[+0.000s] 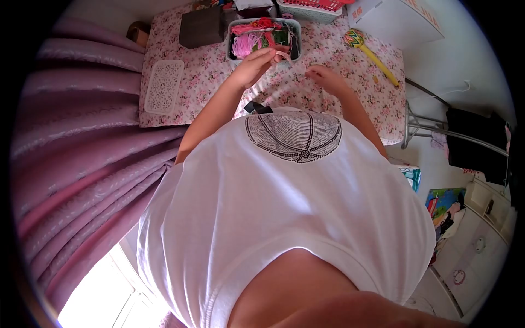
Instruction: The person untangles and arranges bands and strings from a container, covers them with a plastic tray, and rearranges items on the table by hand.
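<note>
My left hand (256,66) is raised at the near side of a tub, its fingers pinched on a thin pale pink strand (285,56). One end of the strand curls over toward the right. To the right, my right hand (327,80) hovers above the flowered cloth with its fingertips pressed together; whether anything lies between them is too small to see. Behind my left hand stands the pale plastic tub (228,46), filled with bundles of pink yarn (245,45), red strands (263,23) and green strands.
A floral tablecloth (199,82) covers the table. On it are a white openwork lid (164,86), a dark box (200,28), a yellow-handled stick with a patterned ball (377,63), a red basket (317,4) and a white carton (396,23). Purple curtains (82,104) hang at left.
</note>
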### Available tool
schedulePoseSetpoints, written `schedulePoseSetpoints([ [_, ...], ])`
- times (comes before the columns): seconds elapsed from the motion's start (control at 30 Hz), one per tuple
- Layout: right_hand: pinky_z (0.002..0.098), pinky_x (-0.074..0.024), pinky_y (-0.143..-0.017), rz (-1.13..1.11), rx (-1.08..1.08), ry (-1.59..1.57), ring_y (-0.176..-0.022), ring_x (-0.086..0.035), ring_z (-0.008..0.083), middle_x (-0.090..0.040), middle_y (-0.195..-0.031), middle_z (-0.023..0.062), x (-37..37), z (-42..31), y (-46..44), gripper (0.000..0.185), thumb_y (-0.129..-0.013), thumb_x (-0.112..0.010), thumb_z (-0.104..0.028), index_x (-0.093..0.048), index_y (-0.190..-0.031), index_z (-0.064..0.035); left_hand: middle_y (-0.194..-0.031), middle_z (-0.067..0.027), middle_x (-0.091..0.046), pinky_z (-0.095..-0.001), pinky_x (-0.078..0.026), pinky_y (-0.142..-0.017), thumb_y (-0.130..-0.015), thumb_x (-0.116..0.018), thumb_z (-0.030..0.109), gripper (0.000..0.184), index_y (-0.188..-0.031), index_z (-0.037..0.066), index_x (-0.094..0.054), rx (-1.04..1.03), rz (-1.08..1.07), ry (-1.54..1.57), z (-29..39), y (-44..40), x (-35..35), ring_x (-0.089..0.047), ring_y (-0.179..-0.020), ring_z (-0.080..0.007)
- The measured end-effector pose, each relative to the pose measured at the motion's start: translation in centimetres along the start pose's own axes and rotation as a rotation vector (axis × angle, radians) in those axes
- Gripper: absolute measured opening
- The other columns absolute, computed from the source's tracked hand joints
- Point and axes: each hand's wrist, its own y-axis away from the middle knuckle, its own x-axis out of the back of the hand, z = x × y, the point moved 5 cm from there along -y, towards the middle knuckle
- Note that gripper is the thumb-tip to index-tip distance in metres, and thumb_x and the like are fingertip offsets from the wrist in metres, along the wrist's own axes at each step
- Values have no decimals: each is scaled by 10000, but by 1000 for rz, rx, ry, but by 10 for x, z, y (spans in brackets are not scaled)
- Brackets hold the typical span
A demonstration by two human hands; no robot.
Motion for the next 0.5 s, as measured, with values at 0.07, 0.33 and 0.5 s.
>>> schedulePoseSetpoints([
  [0.07,289,-397,-684,72,120,-29,-729,-489,178,-493,-904,98,-11,-11,-4,316,-752,-569,-239,-475,-985,-47,-1022,-80,-519,-240,-333,-778,-854,-426,232,217,-780,52,-523,-96,-52,34,16,-4,-23,-452,-869,-123],
  [0.33,232,-369,-710,163,291,-388,-783,-430,99,-439,-943,39,-25,-71,-22,416,-742,-570,-204,-411,-1093,-47,-991,-94,-551,-271,-350,-825,-848,-430,191,200,-849,28,-546,-48,11,-55,18,-10,-42,-500,-889,-143],
  [0.5,199,-343,-621,39,114,-458,-670,-383,70,-419,-727,-25,-24,-61,-19,182,-817,-421,-186,-503,-928,-68,-902,-93,-581,-287,-382,-798,-846,-428,187,191,-857,40,-550,-153,171,211,19,-5,-19,-521,-858,-153],
])
